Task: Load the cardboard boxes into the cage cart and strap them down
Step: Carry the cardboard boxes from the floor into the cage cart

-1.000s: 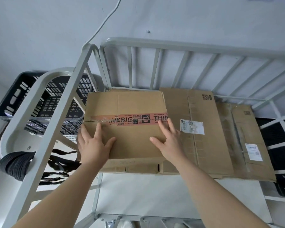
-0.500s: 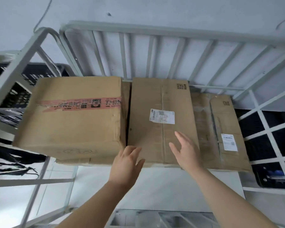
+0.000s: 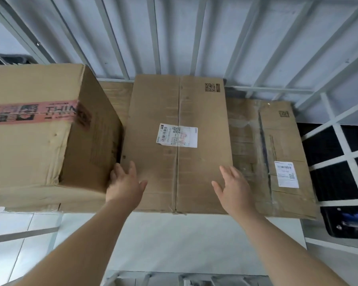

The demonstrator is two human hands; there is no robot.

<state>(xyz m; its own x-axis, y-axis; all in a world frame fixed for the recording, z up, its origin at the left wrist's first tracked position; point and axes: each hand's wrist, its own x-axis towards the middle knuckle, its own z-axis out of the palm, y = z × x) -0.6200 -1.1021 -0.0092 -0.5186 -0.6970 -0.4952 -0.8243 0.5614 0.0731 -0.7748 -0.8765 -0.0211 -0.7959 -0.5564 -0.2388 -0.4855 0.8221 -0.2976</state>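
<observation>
The cage cart (image 3: 194, 38) fills the view: its pale barred back wall runs across the top, a grid-like side panel stands at the right, and its white floor shows bare in front of the boxes. Its upper rails and left side are cut off by the frame.

Three cardboard boxes sit in a row on the cart floor against the back bars. The tall box (image 3: 35, 129) at the left is the biggest in view, wrapped with a band of reddish printed tape; its left part runs out of the picture. The middle box (image 3: 178, 112) lies flat and long, with a white shipping label near its centre seam. The right box (image 3: 277, 141) lies lower, scuffed, with a smaller label near its front; the print on both labels is too small to read.

Both bare forearms reach forward from the bottom edge. The left hand (image 3: 125, 185) is at the front left corner of the middle box, fingers spread and loosely extended, just beside the tall box's side; whether the fingertips touch either box I cannot tell, since motion blur softens them. The right hand (image 3: 233, 187) is over the front right edge of the middle box, palm down, fingers splayed, gripping nothing.

A dark crate (image 3: 347, 221) shows through the side panel, partly hidden.
</observation>
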